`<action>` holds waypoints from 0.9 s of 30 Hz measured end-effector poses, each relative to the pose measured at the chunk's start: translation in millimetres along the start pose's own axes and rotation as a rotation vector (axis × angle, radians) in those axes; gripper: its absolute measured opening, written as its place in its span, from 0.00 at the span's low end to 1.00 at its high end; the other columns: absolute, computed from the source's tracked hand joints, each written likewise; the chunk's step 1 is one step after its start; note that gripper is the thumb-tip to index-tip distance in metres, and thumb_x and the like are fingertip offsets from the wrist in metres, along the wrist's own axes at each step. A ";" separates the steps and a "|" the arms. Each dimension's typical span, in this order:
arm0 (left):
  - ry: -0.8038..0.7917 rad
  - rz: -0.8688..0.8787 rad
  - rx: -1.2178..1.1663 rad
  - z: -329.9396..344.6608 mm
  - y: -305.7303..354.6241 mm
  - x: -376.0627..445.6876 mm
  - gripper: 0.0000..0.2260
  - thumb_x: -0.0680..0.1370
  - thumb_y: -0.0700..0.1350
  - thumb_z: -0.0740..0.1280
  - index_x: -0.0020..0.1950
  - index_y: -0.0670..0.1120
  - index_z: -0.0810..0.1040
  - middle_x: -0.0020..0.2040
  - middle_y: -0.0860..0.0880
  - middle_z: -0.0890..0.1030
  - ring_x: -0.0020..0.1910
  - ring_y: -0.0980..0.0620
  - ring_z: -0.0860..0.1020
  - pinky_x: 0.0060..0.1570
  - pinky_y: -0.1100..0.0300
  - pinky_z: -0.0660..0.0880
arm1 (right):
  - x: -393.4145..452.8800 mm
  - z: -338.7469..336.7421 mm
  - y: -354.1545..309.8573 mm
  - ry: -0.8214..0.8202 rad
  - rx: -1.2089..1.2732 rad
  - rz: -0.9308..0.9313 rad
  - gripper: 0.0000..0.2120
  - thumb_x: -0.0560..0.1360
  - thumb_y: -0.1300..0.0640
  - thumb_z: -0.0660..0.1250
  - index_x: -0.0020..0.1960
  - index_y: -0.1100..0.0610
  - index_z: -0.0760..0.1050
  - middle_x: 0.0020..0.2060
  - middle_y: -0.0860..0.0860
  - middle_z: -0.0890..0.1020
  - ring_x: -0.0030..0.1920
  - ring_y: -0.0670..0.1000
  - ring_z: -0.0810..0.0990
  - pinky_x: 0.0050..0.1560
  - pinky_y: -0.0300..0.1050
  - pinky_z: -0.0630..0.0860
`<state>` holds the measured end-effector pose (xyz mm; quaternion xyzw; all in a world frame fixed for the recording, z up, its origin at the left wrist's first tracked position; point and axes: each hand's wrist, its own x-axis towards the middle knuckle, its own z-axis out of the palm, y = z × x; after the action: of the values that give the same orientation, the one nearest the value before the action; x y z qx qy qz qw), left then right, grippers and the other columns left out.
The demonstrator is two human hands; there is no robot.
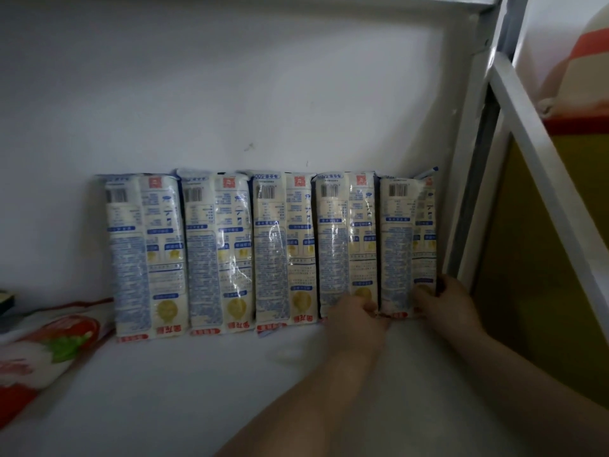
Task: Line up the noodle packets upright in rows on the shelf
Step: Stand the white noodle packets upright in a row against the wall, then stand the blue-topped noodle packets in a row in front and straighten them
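You are gripping the rightmost white-and-blue plastic noodle packet (407,245) with both hands – left hand (359,319), right hand (445,303) – and letting go unevenly is risking it toppling its neighbours.

Head cam looks fwd and down, close on the shelf (197,390) and packet row (270,252).

We are looking into a dim, bluish recess; brighter light is coming from the right, beyond the white metal shelf frame (474,159). Glare is streaking the clear plastic noodle packets (217,252). Edges are bending and softening, and print is blurring.
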<state>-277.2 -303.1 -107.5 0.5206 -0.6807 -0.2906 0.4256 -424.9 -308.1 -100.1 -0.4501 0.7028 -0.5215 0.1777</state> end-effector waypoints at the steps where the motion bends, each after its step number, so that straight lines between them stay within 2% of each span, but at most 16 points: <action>1: -0.005 0.005 0.023 -4.4 -1.2 -1.5 0.11 0.71 0.43 0.72 0.52 0.40 0.83 0.45 0.49 0.83 0.45 0.55 0.78 0.44 0.69 0.73 | -6.6 -0.9 -3.1 0.028 -0.014 -0.012 0.20 0.74 0.56 0.68 0.64 0.58 0.71 0.52 0.51 0.78 0.52 0.53 0.78 0.52 0.47 0.75; 3: -0.023 -0.002 0.060 -16.6 -1.9 -6.7 0.13 0.71 0.44 0.73 0.54 0.43 0.83 0.50 0.49 0.83 0.49 0.53 0.80 0.51 0.62 0.77 | -19.0 -2.5 -8.9 0.088 -0.099 -0.092 0.24 0.71 0.55 0.71 0.64 0.58 0.70 0.55 0.51 0.77 0.53 0.51 0.76 0.53 0.46 0.75; 6: -0.100 0.008 0.215 -41.0 -6.5 -15.8 0.16 0.71 0.47 0.72 0.58 0.50 0.80 0.55 0.51 0.81 0.54 0.53 0.78 0.56 0.58 0.76 | -40.2 -2.6 -27.2 0.085 -0.330 -0.183 0.30 0.68 0.53 0.74 0.66 0.58 0.68 0.63 0.56 0.72 0.63 0.55 0.71 0.63 0.50 0.70; 8: -0.104 0.044 0.336 -62.8 -8.9 -23.8 0.15 0.71 0.48 0.72 0.57 0.51 0.79 0.54 0.52 0.80 0.54 0.53 0.78 0.55 0.58 0.76 | -59.8 2.3 -42.1 -0.011 -0.429 -0.240 0.29 0.68 0.53 0.74 0.66 0.57 0.68 0.63 0.54 0.71 0.64 0.54 0.70 0.63 0.48 0.69; 11: -0.037 0.092 0.443 -100.5 -14.8 -37.2 0.13 0.71 0.50 0.71 0.55 0.51 0.81 0.52 0.53 0.82 0.51 0.54 0.79 0.51 0.61 0.76 | -91.0 14.1 -64.9 -0.200 -0.486 -0.309 0.25 0.70 0.52 0.72 0.65 0.54 0.70 0.60 0.52 0.75 0.57 0.51 0.75 0.57 0.45 0.74; 14: 0.019 0.103 0.555 -145.2 -24.8 -49.7 0.11 0.71 0.51 0.69 0.51 0.51 0.83 0.49 0.54 0.83 0.49 0.53 0.80 0.46 0.61 0.76 | -117.0 26.5 -86.4 -0.387 -0.603 -0.377 0.23 0.73 0.48 0.68 0.66 0.53 0.70 0.61 0.50 0.76 0.59 0.51 0.75 0.56 0.42 0.72; 17: 0.075 0.050 0.641 -192.4 -37.3 -57.1 0.09 0.71 0.52 0.68 0.47 0.50 0.83 0.46 0.52 0.84 0.46 0.51 0.81 0.45 0.58 0.78 | -140.9 38.8 -106.1 -0.464 -0.770 -0.499 0.21 0.75 0.44 0.64 0.64 0.52 0.70 0.60 0.50 0.76 0.58 0.51 0.75 0.54 0.42 0.71; 20: 0.128 0.009 0.714 -234.6 -49.4 -64.1 0.09 0.70 0.53 0.69 0.46 0.51 0.82 0.47 0.51 0.84 0.49 0.51 0.81 0.47 0.58 0.77 | -156.5 54.1 -119.6 -0.503 -0.910 -0.596 0.21 0.74 0.42 0.63 0.62 0.52 0.70 0.59 0.50 0.76 0.58 0.52 0.75 0.55 0.43 0.72; 24: 0.135 -0.056 0.729 -274.6 -64.5 -67.1 0.10 0.69 0.54 0.70 0.46 0.51 0.83 0.46 0.52 0.84 0.48 0.52 0.81 0.47 0.58 0.77 | -166.3 73.9 -138.2 -0.548 -0.975 -0.646 0.22 0.74 0.42 0.63 0.64 0.53 0.69 0.60 0.51 0.76 0.59 0.53 0.74 0.57 0.44 0.71; 27: 0.179 -0.154 0.580 -295.8 -74.9 -57.9 0.14 0.68 0.54 0.73 0.51 0.50 0.82 0.48 0.52 0.84 0.47 0.53 0.81 0.48 0.58 0.78 | -170.4 89.1 -150.5 -0.574 -0.967 -0.640 0.22 0.74 0.43 0.63 0.64 0.53 0.69 0.60 0.52 0.76 0.59 0.53 0.74 0.57 0.45 0.71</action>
<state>23.8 -255.2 -47.7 0.6937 -0.6537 -0.0687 0.2943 -202.9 -227.4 -38.1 -0.7881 0.6140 -0.0321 -0.0282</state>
